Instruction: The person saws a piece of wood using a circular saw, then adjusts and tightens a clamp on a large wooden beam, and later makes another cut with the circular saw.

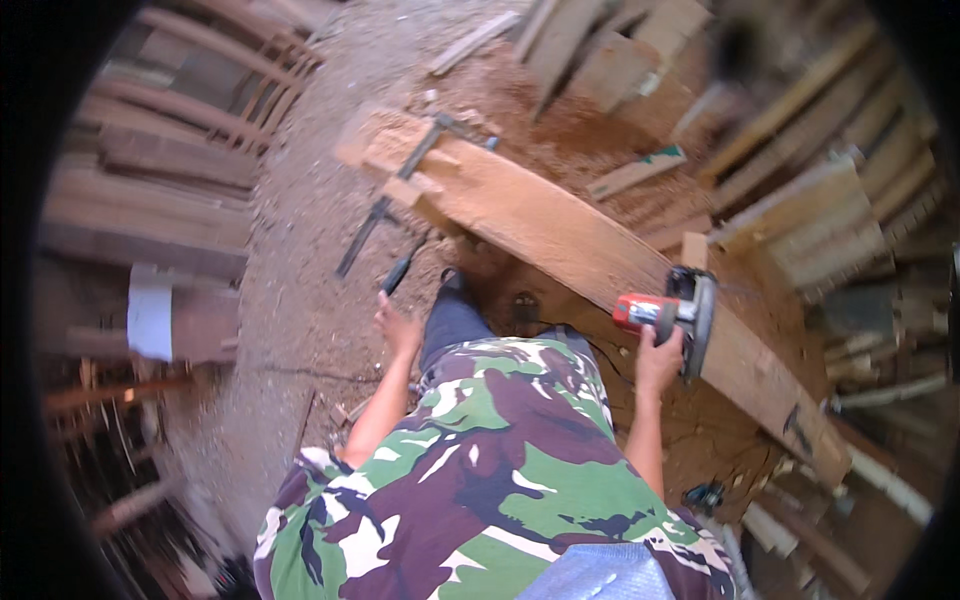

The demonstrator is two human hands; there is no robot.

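My right hand (660,355) is wrapped round the handle of a red and black power tool (690,315), which looks like a circular saw. The tool rests on a long, thick wooden plank (540,215) that runs from the far left to the near right. My left hand (400,328) is low on the left with its fingers apart, slightly blurred. Just beyond its fingertips is a dark, slim handle-like object (398,275); whether they touch is unclear. A dark bar clamp (413,160) crosses the plank's far end, with a small wood block (402,192) beside it.
Sawdust covers the ground around the plank. Stacked boards (150,200) stand along the left, and more timber (820,210) leans on the right. Offcuts (638,172) lie beyond the plank. A small dark object (795,425) sits on its near end. A cord runs near my legs.
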